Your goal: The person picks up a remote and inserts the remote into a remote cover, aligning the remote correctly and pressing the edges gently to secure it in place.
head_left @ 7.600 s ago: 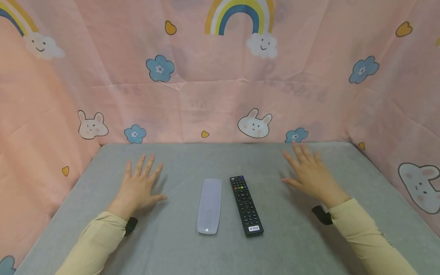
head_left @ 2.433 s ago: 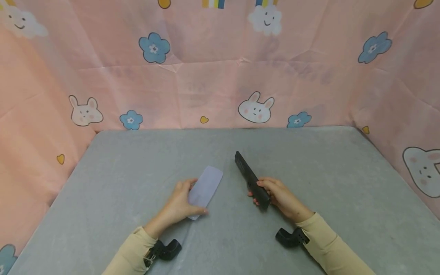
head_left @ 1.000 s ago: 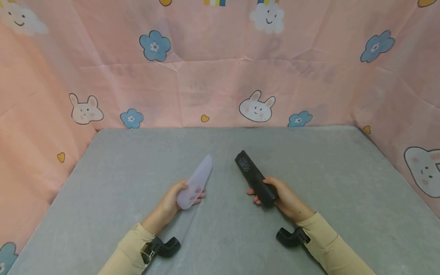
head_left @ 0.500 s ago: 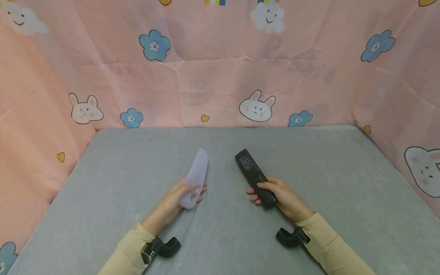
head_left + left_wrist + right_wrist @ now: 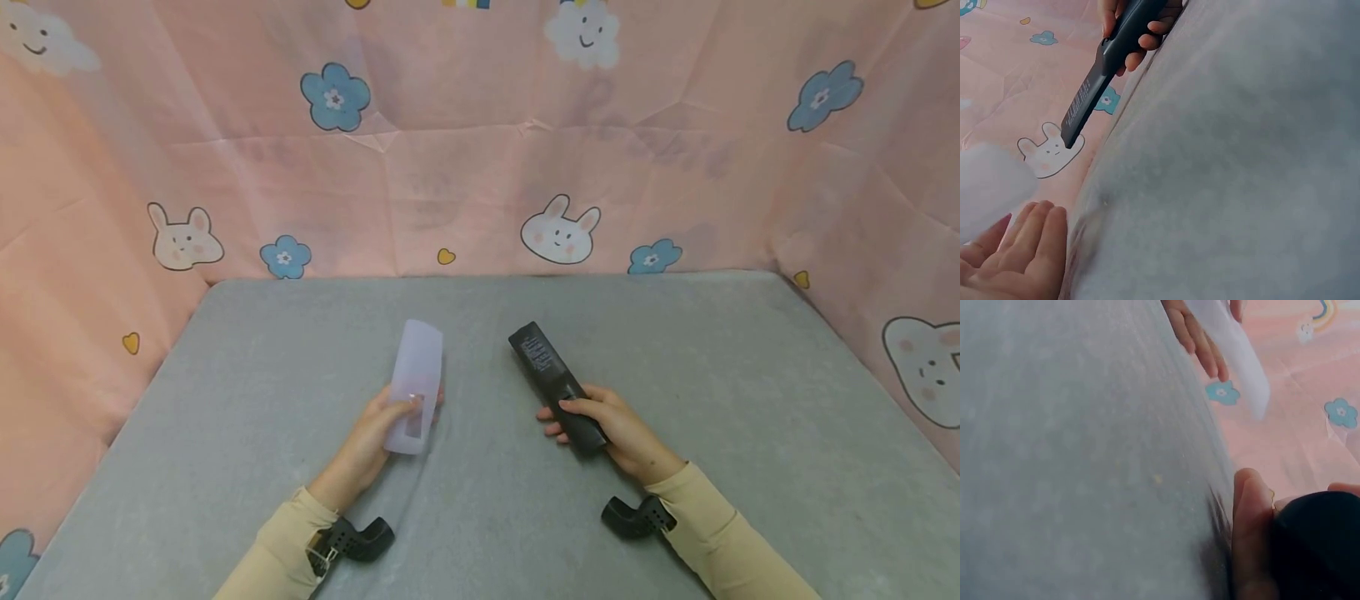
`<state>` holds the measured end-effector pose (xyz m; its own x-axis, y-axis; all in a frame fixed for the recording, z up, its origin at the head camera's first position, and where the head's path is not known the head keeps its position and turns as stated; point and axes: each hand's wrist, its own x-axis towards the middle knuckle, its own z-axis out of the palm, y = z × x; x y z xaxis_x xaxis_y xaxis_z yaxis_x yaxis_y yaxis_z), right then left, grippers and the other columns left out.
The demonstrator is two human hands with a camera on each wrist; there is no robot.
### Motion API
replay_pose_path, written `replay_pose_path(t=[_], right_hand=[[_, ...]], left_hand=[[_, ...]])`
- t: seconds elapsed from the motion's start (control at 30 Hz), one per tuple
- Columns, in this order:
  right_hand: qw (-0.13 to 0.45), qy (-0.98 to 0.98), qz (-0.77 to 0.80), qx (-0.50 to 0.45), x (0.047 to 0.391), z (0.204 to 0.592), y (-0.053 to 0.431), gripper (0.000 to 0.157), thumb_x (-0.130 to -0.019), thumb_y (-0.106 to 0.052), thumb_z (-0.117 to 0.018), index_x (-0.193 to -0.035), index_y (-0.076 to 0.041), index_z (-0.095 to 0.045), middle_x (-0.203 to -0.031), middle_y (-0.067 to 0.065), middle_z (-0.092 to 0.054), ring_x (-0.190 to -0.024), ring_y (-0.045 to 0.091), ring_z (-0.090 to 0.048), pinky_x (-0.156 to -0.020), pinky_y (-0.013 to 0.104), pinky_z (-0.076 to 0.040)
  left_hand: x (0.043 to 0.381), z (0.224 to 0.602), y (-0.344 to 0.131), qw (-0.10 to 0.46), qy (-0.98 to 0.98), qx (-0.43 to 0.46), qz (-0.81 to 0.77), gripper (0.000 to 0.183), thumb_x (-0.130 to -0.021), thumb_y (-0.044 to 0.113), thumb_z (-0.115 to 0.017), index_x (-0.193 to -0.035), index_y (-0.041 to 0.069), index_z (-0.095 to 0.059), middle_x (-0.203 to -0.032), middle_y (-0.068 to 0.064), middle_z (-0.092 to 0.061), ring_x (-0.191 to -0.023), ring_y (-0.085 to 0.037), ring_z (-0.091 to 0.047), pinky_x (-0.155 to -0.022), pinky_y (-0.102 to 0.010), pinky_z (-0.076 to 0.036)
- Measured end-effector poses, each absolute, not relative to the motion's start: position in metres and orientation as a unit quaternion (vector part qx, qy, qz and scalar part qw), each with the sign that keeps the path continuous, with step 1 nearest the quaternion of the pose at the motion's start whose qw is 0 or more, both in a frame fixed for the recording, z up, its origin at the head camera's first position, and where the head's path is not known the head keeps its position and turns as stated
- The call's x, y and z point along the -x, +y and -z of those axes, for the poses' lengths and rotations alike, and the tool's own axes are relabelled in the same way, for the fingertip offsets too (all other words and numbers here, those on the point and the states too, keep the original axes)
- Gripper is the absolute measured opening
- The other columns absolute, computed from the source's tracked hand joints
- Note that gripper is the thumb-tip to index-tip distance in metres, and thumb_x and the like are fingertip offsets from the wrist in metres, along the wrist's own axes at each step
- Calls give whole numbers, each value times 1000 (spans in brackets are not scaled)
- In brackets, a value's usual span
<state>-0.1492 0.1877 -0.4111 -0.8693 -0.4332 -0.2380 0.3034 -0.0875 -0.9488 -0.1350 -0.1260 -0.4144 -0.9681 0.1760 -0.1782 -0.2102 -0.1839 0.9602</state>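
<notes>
**Left hand [image 5: 370, 433] pinching a pale cover [image 5: 420, 358], right hand [image 5: 624, 429] gripping a black remote [image 5: 551, 367]**

Taking twelve o'clock as straight ahead in the head view, the left hand is pinching the pale cover by its six-o'clock half. The thumb is pressing on the upper face and the fingers are lying underneath, the grip closing to little more than the cover's thickness. The translucent cover is pointing just past twelve; a darker patch is showing beside the thumb tip, too unclear to identify.

At three o'clock from the cover, and apart from it, the right hand is gripping the near half of the black remote. Its thumb is bearing on the upper side, while fingertips are showing past the nine-o'clock edge. The remote is facing back side up and pointing toward eleven, with pale print covering its far end, too small to read. Both things are being held above the grey table [image 5: 480, 517].

Farther out, the left sleeve [image 5: 277, 546] is coming in from seven o'clock and the right sleeve [image 5: 735, 537] from five. A black left wrist mount [image 5: 369, 540] and right wrist mount [image 5: 630, 518] are sitting near six o'clock from their hands. At twelve, a pink cloth [image 5: 465, 175] is rising behind the table, displaying rabbits, clouds, hearts and blue flowers.
</notes>
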Motion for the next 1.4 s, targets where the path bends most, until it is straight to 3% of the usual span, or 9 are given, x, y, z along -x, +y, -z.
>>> replay_pose_path(t=[0.13,0.37,0.53,0.73,1.1,1.27,1.4], right_hand=[[246,632,734,47,150,409,188,56,-97,-10,-51,-139,17,-26,-109,16,-66,-87,18,-67,-75,32,-55],[236,638,732,42,151,406,190,51,-98,-13,-52,-133,19,-32,-102,15,-67,-81,17,-67,-72,31,-56],[229,636,736,39,152,405,191,53,-98,-12,-50,-136,18,-28,-99,16,-67,-77,17,-67,-70,30,-55],[223,625,747,39,153,405,191,55,-97,-9,-52,-137,17,-25,-102,19,-66,-78,21,-68,-74,33,-56],[222,616,755,27,151,406,194,54,-97,-9,-51,-138,17,-25,-101,19,-66,-80,21,-68,-76,34,-55],[221,609,761,29,150,410,191,52,-97,-7,-50,-135,20,-26,-99,18,-67,-79,21,-69,-75,33,-56],[225,604,764,33,150,411,190,50,-97,-7,-49,-134,19,-28,-98,17,-67,-79,22,-69,-76,33,-55]], left_hand=[[136,414,-125,100,642,40,-759,46,-89,4,-55,-132,-10,-46,-106,-3,-63,-94,-14,-53,-84,-30,-41],[141,414,-124,97,656,22,-748,50,-88,1,-57,-136,-7,-45,-123,-12,-58,-99,-14,-52,-87,-29,-40],[143,414,-123,105,641,6,-760,55,-88,1,-56,-140,-2,-40,-121,-12,-59,-100,-15,-53,-89,-32,-40],[146,407,-124,112,599,-8,-793,51,-90,-1,-46,-138,-10,-31,-104,0,-59,-93,-9,-58,-88,-27,-44],[182,375,-83,111,535,-6,-838,40,-98,3,-38,-136,-10,-34,-111,-4,-54,-96,-12,-55,-87,-28,-45],[193,386,-55,96,448,3,-889,33,-100,0,-34,-131,-9,-37,-106,-4,-56,-94,-12,-57,-84,-27,-47],[196,401,-44,88,406,-10,-910,38,-100,-2,-30,-138,-9,-31,-109,-4,-56,-97,-13,-59,-86,-27,-48]])
